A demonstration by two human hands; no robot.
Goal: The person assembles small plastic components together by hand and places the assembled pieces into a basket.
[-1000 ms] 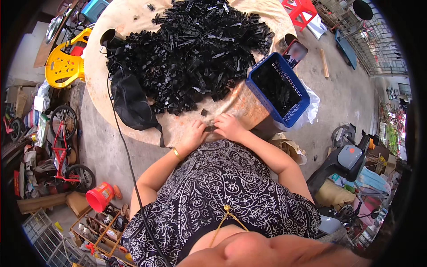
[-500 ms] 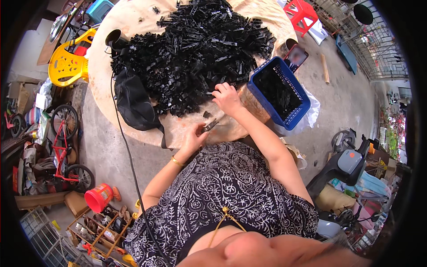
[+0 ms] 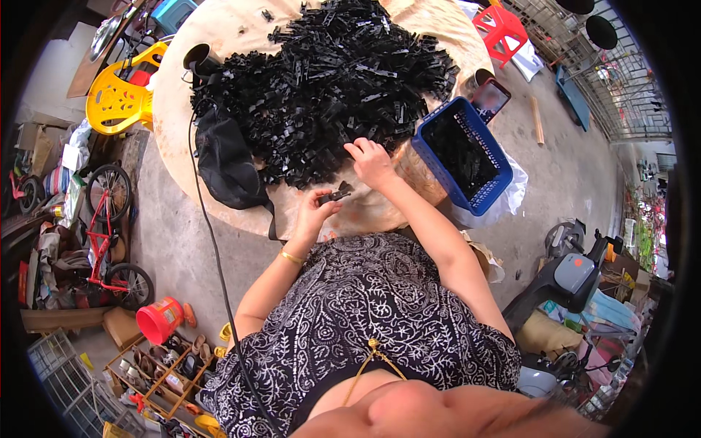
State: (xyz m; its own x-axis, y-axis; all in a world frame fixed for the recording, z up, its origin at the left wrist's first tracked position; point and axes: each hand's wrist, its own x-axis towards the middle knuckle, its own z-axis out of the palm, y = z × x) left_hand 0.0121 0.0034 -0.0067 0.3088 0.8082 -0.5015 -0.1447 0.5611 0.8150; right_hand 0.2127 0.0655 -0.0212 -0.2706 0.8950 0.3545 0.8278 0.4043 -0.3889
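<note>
A big heap of small black plastic pieces [image 3: 328,87] covers much of the round table [image 3: 175,153]. My left hand [image 3: 314,212] pinches one small black plastic piece [image 3: 336,193], slim and clip-like, just in front of the heap's near edge. To the right of it, my right hand [image 3: 374,165] is at the heap's near edge with thumb and fingertips drawn together. Whether a piece is between those fingertips is too small to make out. A blue plastic basket [image 3: 491,201] with more black pieces in it stands to the right of my right hand.
A black bag [image 3: 223,164] and a dark cup [image 3: 201,60] lie at the table's left, with a cable [image 3: 204,219] running past. A phone [image 3: 491,98] leans by the basket's far end. A yellow chair [image 3: 117,95] and a red stool [image 3: 501,33] stand beyond the table.
My left hand has moved forward toward the heap, and the piece in it has tilted to lie more sideways. My right hand stays nearly where it was, its fingers closer together.
</note>
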